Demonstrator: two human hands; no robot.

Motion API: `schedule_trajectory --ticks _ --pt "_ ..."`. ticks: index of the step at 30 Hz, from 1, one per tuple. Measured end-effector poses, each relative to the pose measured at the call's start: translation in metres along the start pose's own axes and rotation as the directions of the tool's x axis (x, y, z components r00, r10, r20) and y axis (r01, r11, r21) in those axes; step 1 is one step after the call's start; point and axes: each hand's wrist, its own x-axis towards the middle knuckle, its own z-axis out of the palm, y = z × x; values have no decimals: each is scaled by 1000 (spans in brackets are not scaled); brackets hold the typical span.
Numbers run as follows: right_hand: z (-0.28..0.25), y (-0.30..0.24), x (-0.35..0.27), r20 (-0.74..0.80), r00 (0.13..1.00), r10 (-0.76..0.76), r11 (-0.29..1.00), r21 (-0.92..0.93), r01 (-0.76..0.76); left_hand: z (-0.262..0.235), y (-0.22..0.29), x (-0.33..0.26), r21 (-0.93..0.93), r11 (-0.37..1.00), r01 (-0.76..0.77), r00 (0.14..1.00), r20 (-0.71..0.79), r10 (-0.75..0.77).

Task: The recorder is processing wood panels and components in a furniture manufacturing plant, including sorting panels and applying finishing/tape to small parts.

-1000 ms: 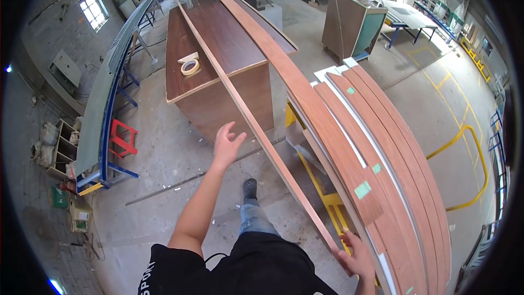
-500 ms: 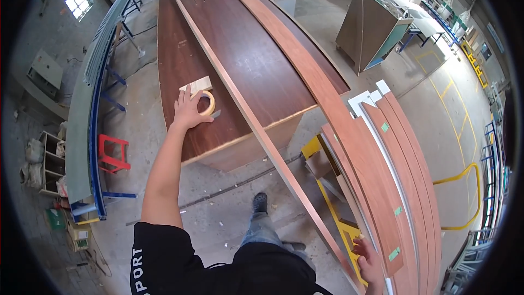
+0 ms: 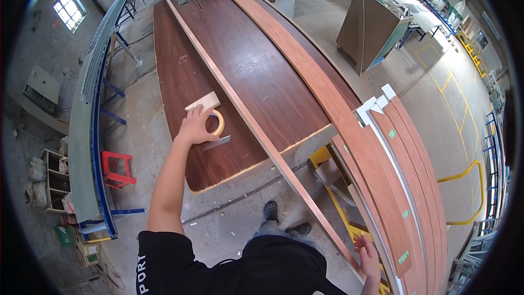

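Note:
My left hand reaches out over the dark brown wooden panel and closes on a roll of tan tape. A small light wood block lies just beyond the roll, and a small metal blade-like tool lies beside it. My right hand is low at the right, holding the near end of a long thin wooden strip that runs diagonally over the panel toward the far end.
A stack of long reddish-brown strips with white edges lies to the right on a yellow cart. A long grey and blue roller conveyor runs on the left, with a red stool beside it. A grey cabinet stands at the back right.
I have stepped closer to the panel. My left hand moved from the air onto the tape roll and now grips it. My right hand stays on the long strip's end.

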Motion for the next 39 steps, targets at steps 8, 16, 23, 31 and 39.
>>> schedule_trajectory --ticks 8,16,23,31,39 --pt "30 -48 62 508 839 193 980 -138 -142 9 3 -21 13 998 63 984 -167 -60" --pt "51 -41 65 516 834 193 971 21 -238 74 153 -27 -933 281 -225 887 -316 -337" --pt "58 -27 52 96 982 -163 948 -260 183 88 158 -23 -987 -83 -135 915 -92 -394" --pt "102 -72 57 23 865 -501 611 -699 372 85 122 -11 -609 788 -85 793 -521 -317" --pt "125 -69 103 -2 749 -663 475 -774 418 99 139 -63 -379 890 -253 897 -436 69"
